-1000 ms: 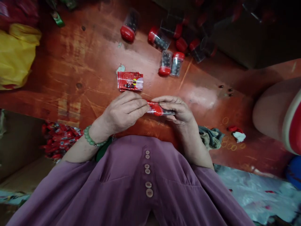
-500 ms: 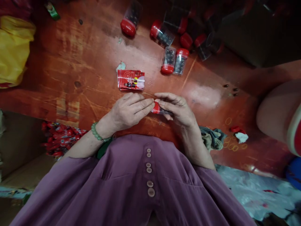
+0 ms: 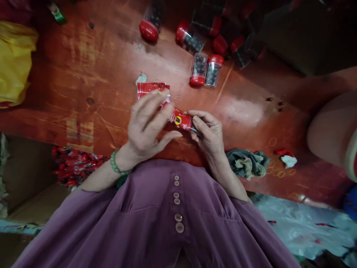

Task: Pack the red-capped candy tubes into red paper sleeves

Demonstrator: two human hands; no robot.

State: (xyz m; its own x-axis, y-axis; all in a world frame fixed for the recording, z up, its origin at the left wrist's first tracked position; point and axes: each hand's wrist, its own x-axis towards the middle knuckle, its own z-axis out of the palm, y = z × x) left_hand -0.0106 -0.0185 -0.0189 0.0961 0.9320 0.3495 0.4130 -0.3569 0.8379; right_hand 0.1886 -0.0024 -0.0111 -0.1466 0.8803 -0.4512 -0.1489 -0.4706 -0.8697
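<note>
In the head view my right hand (image 3: 210, 130) grips the dark, clear-sided end of a small plastic container. A red printed sleeve (image 3: 182, 121) with a yellow spot covers the part toward the left. My left hand (image 3: 147, 124) has its fingers spread, partly over the sleeve's left end and slightly smeared by motion. Whether it touches the sleeve I cannot tell. Behind its fingertips lies a small stack of flat red printed sleeves (image 3: 146, 88) on the table, partly hidden by that hand.
Clear containers with red caps and dark balls (image 3: 199, 69) lie at the table's far side. A box of wrapped red pieces (image 3: 78, 165) stands at left, a yellow bag (image 3: 16, 63) behind it. At right are a grey cloth (image 3: 248, 163), rubber bands and a pale tub (image 3: 329, 130).
My left hand has let go of the container, opened and moved left over the sleeve stack. A printed sleeve now shows around the container, which stays in my right hand.
</note>
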